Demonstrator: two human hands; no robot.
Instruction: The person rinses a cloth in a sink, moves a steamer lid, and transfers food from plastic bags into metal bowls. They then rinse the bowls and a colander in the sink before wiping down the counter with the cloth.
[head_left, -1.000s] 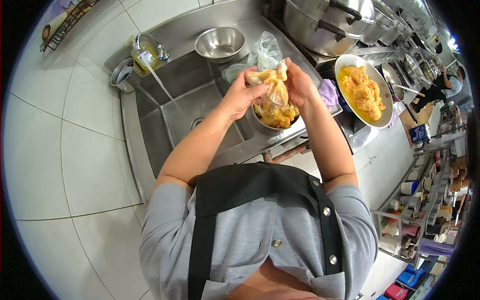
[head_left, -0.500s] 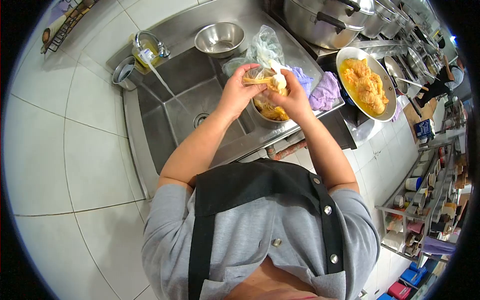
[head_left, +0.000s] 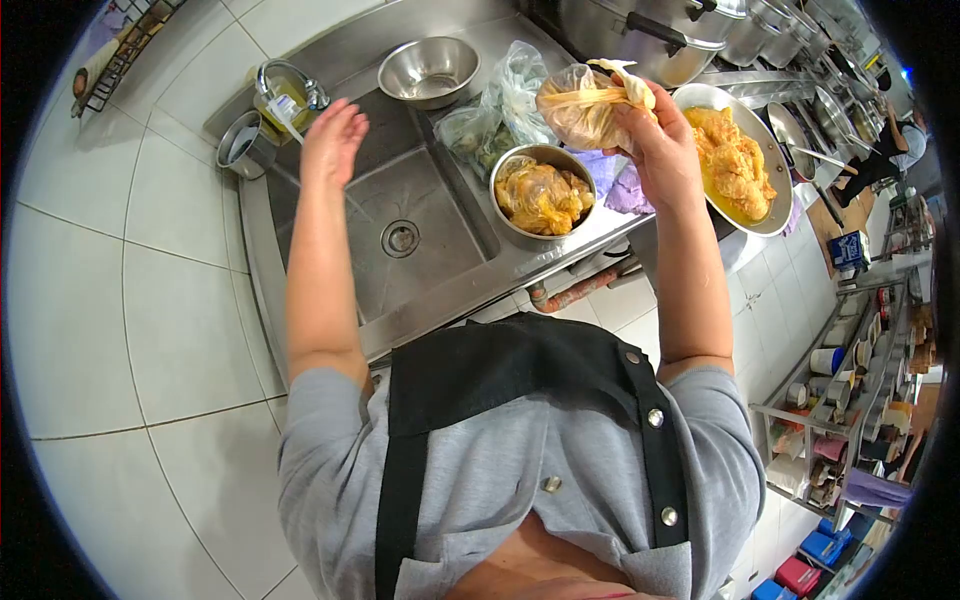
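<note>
My right hand point(head_left: 655, 135) grips a clear plastic bag point(head_left: 585, 105) by its twisted, pale top, with something yellowish inside. Under and beside it, a steel bowl point(head_left: 497, 207) holds yellow-orange food in plastic point(head_left: 543, 196). My left hand point(head_left: 335, 140), empty with its fingers apart, is over the left part of the sink point(head_left: 370, 250), close to the faucet point(head_left: 290, 85). Clear bags with green contents point(head_left: 500, 105) lie behind the bowl. Purple cloths point(head_left: 628, 190) rest to its right.
An empty steel bowl point(head_left: 429, 72) stands behind the sink. A pan of orange food in yellow liquid point(head_left: 700, 100) is at the right, below large pots point(head_left: 640, 40). A steel container point(head_left: 246, 145) sits left of the faucet. Farther right are shelves point(head_left: 850, 400) and another person point(head_left: 908, 145).
My left hand has let go of the bag and moved left to the faucet. My right hand has carried the bag up and right, uncovering the food bowl.
</note>
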